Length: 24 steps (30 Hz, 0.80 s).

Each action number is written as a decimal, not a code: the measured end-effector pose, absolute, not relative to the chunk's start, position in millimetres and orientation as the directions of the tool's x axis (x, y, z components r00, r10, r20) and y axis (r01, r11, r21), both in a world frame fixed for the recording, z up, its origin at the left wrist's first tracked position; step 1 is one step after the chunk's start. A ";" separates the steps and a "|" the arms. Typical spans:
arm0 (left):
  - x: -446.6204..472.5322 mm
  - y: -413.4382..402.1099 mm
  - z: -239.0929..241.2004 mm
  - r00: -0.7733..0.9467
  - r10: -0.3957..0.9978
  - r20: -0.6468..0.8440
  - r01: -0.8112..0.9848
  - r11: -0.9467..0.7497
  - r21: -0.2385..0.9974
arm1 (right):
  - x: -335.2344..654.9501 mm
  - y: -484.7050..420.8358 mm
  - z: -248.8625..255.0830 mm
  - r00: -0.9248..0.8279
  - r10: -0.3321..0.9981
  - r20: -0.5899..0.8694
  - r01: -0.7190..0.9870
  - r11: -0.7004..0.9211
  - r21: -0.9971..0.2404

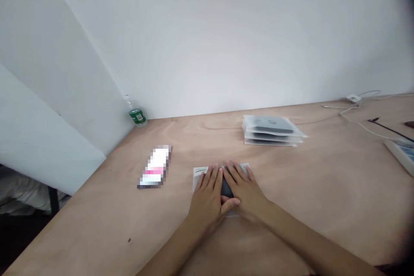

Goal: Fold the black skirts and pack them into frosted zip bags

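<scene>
My left hand (207, 198) and my right hand (244, 187) lie close together on a wooden table (323, 198), cupped around a dark, rounded object (227, 189). Most of that object is hidden by my fingers, so its kind is unclear. Under it lies a white card or flat package (199, 177), with small print at its far left corner. My left thumb crosses the object's near side.
A stack of clear bags (271, 131) holding dark items sits further along the table. To the left lies a pixelated box (155, 166). A water bottle (137, 115) stands in the far corner. A white cable (355, 114) and a pale blue-and-white box (401, 155) lie at the right.
</scene>
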<state>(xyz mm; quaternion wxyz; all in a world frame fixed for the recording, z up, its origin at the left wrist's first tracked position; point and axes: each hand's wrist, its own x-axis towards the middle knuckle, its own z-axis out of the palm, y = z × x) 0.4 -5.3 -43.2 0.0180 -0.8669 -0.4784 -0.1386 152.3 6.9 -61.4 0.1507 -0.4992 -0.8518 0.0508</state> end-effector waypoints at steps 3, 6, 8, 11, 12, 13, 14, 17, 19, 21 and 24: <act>-7.7 -2.4 -51.6 0.511 0.833 0.212 0.830 -0.542 0.131 | 155.6 7.8 -66.1 -0.440 0.882 0.168 0.857 0.468 -0.214; -13.2 -1.8 -55.5 0.508 0.846 0.162 0.831 -0.531 0.166 | 156.5 6.5 -65.5 -0.436 0.889 0.138 0.867 0.456 -0.201; -14.8 -0.4 -56.8 0.501 0.855 0.137 0.833 -0.519 0.190 | 155.5 5.6 -64.3 -0.434 0.892 0.124 0.871 0.451 -0.196; -17.1 3.3 -57.3 0.489 0.867 0.099 0.837 -0.498 0.225 | 153.9 5.0 -62.8 -0.437 0.893 0.106 0.872 0.450 -0.192; -18.3 4.8 -56.9 0.484 0.871 0.083 0.839 -0.489 0.236 | 153.6 5.1 -62.4 -0.441 0.892 0.103 0.871 0.452 -0.192; -19.8 6.3 -56.3 0.478 0.876 0.068 0.842 -0.479 0.248 | 153.4 5.4 -62.0 -0.442 0.891 0.102 0.870 0.454 -0.192; -21.6 8.0 -55.5 0.471 0.881 0.054 0.844 -0.467 0.262 | 153.4 5.7 -61.4 -0.442 0.891 0.102 0.870 0.454 -0.193; -28.3 14.3 -52.7 0.435 0.900 0.041 0.836 -0.420 0.353 | 154.4 4.9 -57.0 -0.436 0.893 0.107 0.871 0.449 -0.199; -33.2 19.6 -51.4 0.397 0.916 0.065 0.800 -0.379 0.465 | 155.6 0.5 -51.5 -0.490 0.864 0.112 0.842 0.503 -0.195; -37.3 25.3 -50.9 0.358 0.929 0.099 0.754 -0.350 0.556 | 156.1 -7.6 -45.4 -0.591 0.798 0.117 0.779 0.602 -0.176; -41.1 32.3 -50.3 0.302 0.942 0.147 0.713 -0.325 0.622 | 152.6 -20.7 -40.1 -0.658 0.741 0.132 0.731 0.671 -0.121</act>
